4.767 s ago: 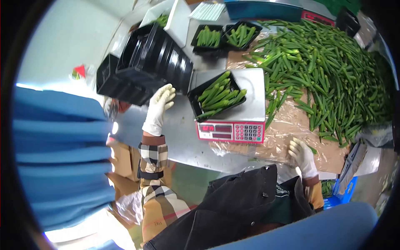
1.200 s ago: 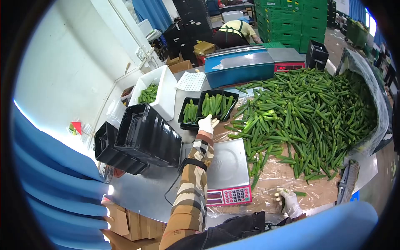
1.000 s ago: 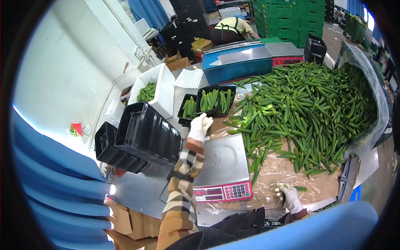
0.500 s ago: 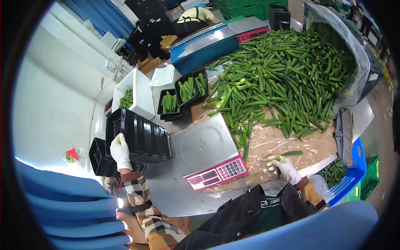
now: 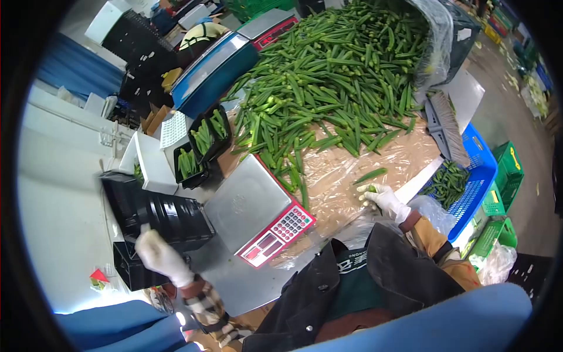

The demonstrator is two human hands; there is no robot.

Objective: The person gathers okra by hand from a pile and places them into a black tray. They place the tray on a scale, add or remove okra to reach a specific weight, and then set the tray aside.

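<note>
My left hand (image 5: 157,253), in a white glove, grips the near edge of a stack of black plastic trays (image 5: 158,212) lying on its side. My right hand (image 5: 382,199), also gloved, rests on the plastic-covered table and holds an okra pod (image 5: 372,189); another loose pod (image 5: 370,175) lies just beyond it. The weighing scale (image 5: 252,205) with a red keypad stands bare between my hands. Two black trays filled with okra (image 5: 200,146) sit beyond the scale.
A big heap of okra (image 5: 328,76) covers the far table. A white box (image 5: 148,163) stands by the tray stack, a blue scale (image 5: 216,63) behind. A brush (image 5: 447,125) and a blue crate with okra (image 5: 463,180) lie at the right. Another person (image 5: 202,33) works far off.
My left hand set the filled tray beside the other one, then drew back left to the stack of black trays and took hold of it. My right hand stayed on the table with a pod.
</note>
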